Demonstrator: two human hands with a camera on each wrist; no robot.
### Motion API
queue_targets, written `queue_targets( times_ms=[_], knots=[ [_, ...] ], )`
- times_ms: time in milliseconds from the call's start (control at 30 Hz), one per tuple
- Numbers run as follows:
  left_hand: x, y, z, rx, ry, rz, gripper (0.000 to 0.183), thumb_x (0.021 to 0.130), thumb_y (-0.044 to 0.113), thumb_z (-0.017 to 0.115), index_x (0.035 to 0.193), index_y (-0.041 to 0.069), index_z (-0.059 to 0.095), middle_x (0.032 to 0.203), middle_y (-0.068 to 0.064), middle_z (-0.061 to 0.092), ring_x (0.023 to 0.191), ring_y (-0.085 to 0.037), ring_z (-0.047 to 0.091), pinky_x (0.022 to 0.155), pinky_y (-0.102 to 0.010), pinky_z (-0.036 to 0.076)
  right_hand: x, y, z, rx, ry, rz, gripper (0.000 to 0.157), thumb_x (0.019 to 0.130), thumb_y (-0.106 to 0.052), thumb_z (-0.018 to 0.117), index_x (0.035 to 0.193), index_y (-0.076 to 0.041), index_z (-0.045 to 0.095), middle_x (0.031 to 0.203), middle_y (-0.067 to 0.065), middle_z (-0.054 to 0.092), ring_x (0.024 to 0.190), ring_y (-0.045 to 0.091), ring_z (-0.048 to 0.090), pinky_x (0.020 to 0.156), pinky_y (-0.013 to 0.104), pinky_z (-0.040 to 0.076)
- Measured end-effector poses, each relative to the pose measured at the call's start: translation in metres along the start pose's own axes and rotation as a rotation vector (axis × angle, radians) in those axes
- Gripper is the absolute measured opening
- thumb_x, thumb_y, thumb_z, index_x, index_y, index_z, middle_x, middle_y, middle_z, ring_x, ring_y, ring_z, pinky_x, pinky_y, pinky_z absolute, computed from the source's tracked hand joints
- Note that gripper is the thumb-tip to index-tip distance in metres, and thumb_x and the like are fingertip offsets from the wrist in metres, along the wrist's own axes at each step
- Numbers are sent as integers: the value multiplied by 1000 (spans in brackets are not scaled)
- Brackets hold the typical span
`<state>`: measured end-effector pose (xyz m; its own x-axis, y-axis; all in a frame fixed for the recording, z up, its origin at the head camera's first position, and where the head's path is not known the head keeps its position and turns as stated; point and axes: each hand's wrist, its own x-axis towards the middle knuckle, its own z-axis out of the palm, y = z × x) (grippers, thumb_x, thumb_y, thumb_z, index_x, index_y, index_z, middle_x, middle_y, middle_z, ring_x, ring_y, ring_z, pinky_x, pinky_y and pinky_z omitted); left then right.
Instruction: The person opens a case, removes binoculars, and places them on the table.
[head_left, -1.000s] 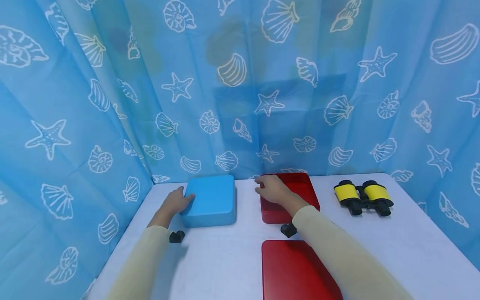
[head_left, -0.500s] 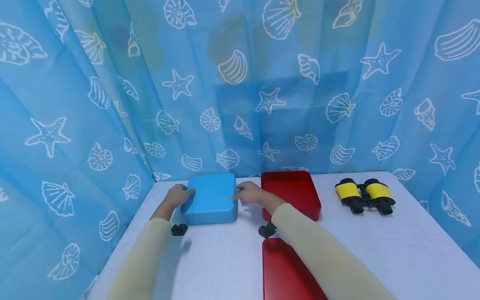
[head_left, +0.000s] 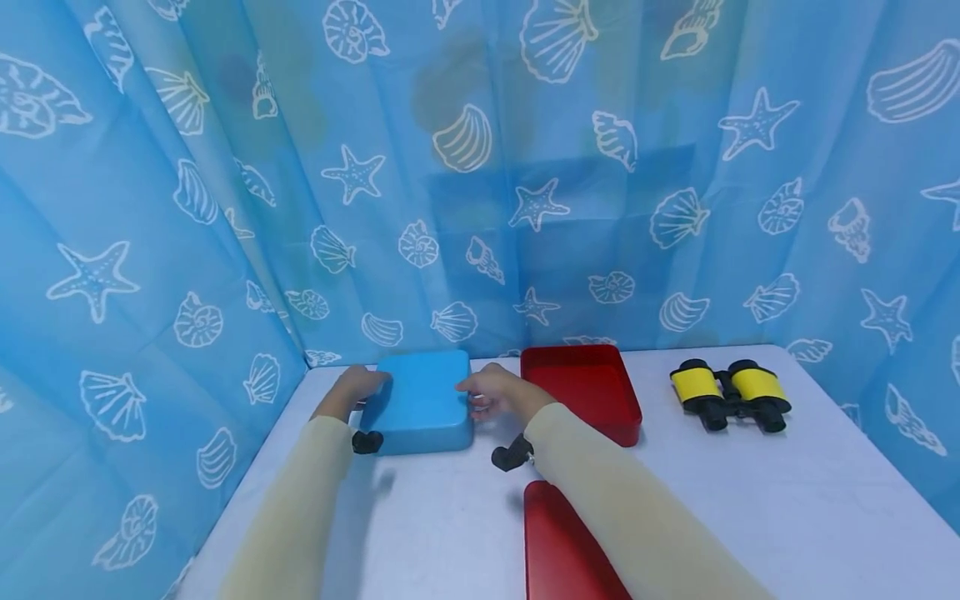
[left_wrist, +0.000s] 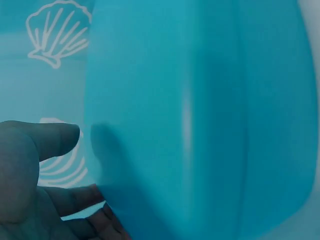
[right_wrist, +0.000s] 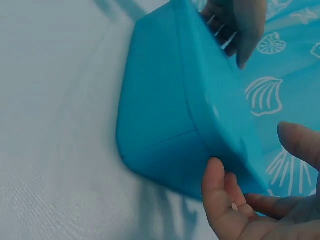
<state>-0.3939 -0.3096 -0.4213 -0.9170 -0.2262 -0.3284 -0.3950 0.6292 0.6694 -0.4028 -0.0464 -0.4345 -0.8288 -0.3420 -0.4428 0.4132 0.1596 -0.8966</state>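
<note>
item 1, near edge: red lid [head_left: 566, 542], lying flat on the white-covered desk [head_left: 442, 517], partly under the right sleeve [head_left: 622, 492].

item 2, mid-desk, to the left: blue box [head_left: 423, 440], rectangular, rounded corners, resting on the desk; blue lid [head_left: 423, 379] seated, a thin seam [right_wrist: 187, 92] visible below its edge.

item 3: right hand [head_left: 491, 387], at the box's right side; thumb spread wide from bent fingers [right_wrist: 215, 185], one fingertip at the seam near the front corner, thumb apart from the lid.

item 4: left hand [head_left: 358, 385], at the opposite side; fingers at the lid's edge, thumb spread wide. whether either hand bears any weight, cannot tell.

handling note (judgement): the step appears to be getting purchase on the lid from both sides. best done with fingertips level under the lid's rim, thumbs lowered lightly on top, equal pull each side; a one-sided pull could jam the lid or drag the box.

item 5, right of the blue box: red box [head_left: 592, 387], uncovered, interior showing.

item 6, far right: binoculars [head_left: 729, 392], black with yellow barrels.

item 7, backdrop: blue curtain [head_left: 480, 217], white seashell and starfish print.

markings: no brand, label or writing legible on any item.
</note>
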Motion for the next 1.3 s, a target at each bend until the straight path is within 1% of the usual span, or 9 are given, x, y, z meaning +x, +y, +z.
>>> queue_targets(
  times_ms=[233,467,700,767,833,967,1067,1200,1300],
  knots=[
    [-1,6,2,-83,3,-105,63,100,30,49,149,0,24,147,-26,34,130,-47,36,104,-58,35,-1,-2,-2,93,3,35,59,89,-11,71,134,1,35,120,19,51,106,33,56,84,46,54],
    [1,9,3,-67,1,-163,66,98,30,49,148,-5,24,147,-29,33,132,-48,35,104,-58,35,-5,-4,2,106,10,66,55,89,-10,70,133,1,38,121,20,51,108,35,55,86,48,53],
    [4,18,7,-17,-7,-195,77,95,41,55,151,-1,22,148,-29,31,134,-49,32,104,-61,32,-1,-14,7,27,35,92,66,88,-11,70,140,-1,31,116,19,49,98,33,54,81,45,56],
    [1,21,8,-3,3,-207,81,94,43,58,151,0,22,149,-29,31,135,-49,30,105,-62,30,0,-16,8,6,35,102,65,88,-11,70,140,-1,32,114,19,49,95,32,54,81,43,56],
    [-2,24,8,29,8,-189,82,93,44,61,150,-2,23,148,-29,32,135,-48,31,106,-61,29,1,-17,8,-1,39,120,60,88,-11,70,137,-1,36,112,18,49,93,31,54,82,43,55],
    [-12,30,6,51,22,-198,86,91,46,65,149,-5,26,148,-29,33,135,-47,31,107,-59,29,2,-18,8,-18,43,129,50,88,-9,69,129,0,42,110,17,51,91,30,55,83,43,55],
    [-17,31,4,82,16,-184,87,91,46,65,148,-7,25,148,-31,33,136,-47,31,108,-58,29,2,-18,10,-56,52,115,57,87,-5,68,136,0,38,110,19,50,91,31,55,81,43,56],
    [-20,32,5,69,13,-199,88,91,47,66,148,-7,25,149,-31,31,136,-47,31,107,-58,30,3,-19,10,-120,67,114,65,87,-3,68,141,1,33,114,21,49,91,32,55,78,42,57],
    [-18,33,7,38,26,-212,91,89,47,68,149,-5,25,149,-30,30,136,-47,30,107,-58,30,5,-22,10,-161,77,120,60,88,-3,68,138,3,36,118,23,49,93,33,56,79,41,57]
  ],
)
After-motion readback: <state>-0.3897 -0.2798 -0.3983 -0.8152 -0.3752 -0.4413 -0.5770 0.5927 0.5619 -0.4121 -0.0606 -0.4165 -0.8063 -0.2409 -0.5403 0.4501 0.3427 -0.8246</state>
